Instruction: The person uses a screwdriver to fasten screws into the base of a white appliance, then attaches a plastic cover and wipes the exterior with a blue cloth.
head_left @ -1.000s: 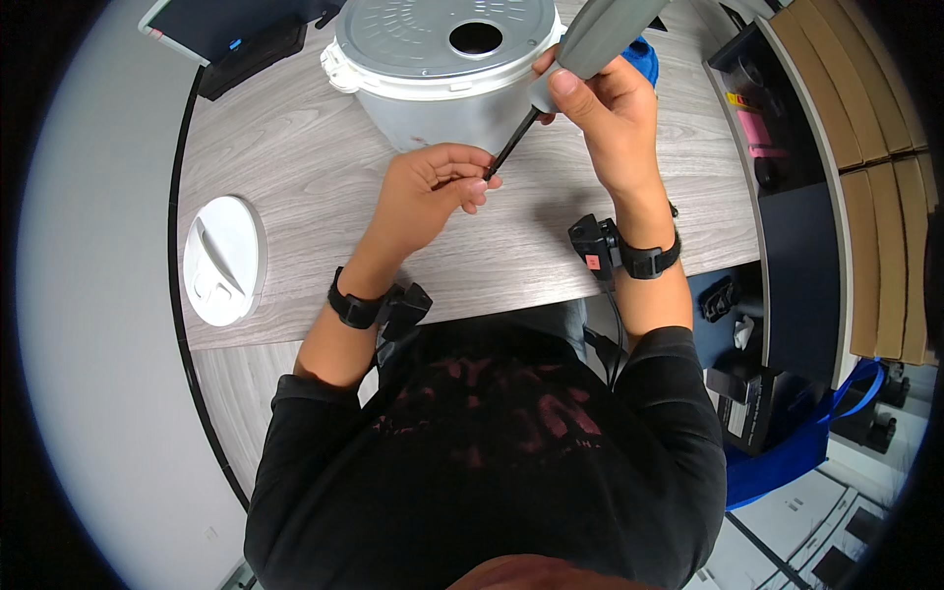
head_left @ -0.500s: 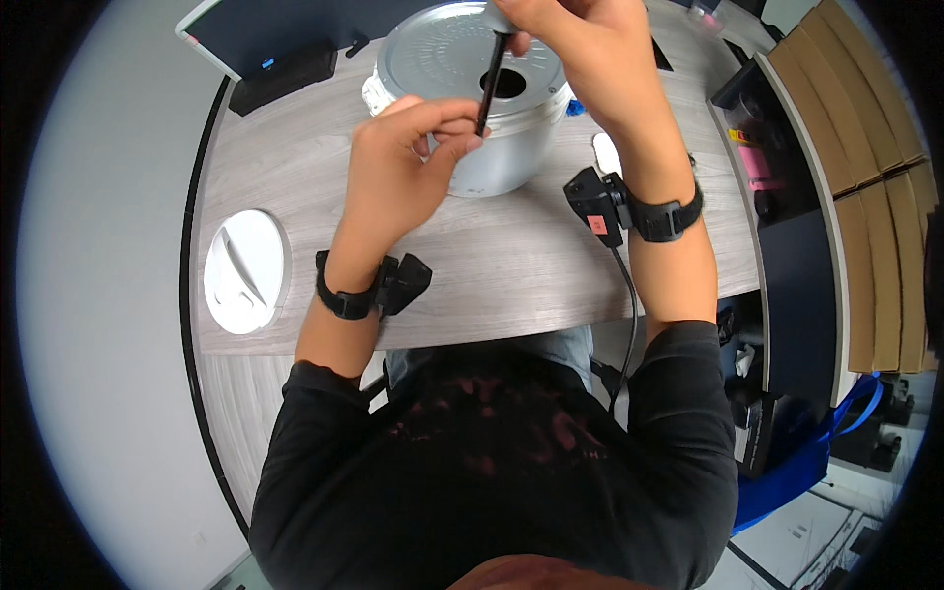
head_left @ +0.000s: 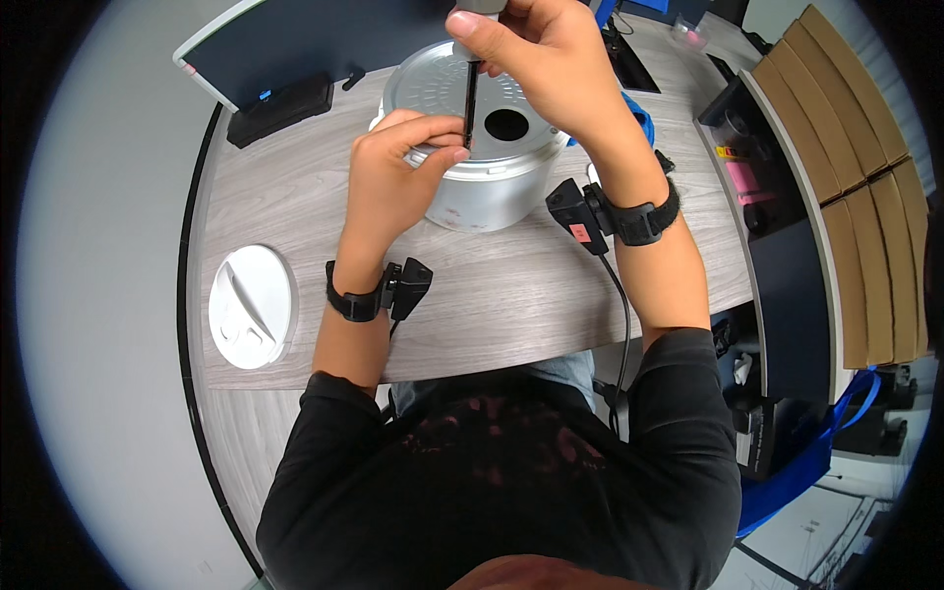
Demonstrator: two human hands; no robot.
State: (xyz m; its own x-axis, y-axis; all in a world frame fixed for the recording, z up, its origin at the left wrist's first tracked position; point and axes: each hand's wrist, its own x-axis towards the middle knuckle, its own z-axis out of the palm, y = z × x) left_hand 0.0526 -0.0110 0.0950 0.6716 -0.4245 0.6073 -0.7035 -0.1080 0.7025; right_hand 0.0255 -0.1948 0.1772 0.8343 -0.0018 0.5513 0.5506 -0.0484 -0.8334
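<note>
Slim-shafted screwdriver moved over embossed silvery lid; right hand gripping handle, left hand pinching tip.

We see a dark, pale-framed screen at back left | a black block just before it | brown cardboard boxes at right | pink item inside the dark shelf unit | blue bag low right

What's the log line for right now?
right hand: holds screwdriver | left hand: at its tip | tip: over silver lid, contact unclear
</note>
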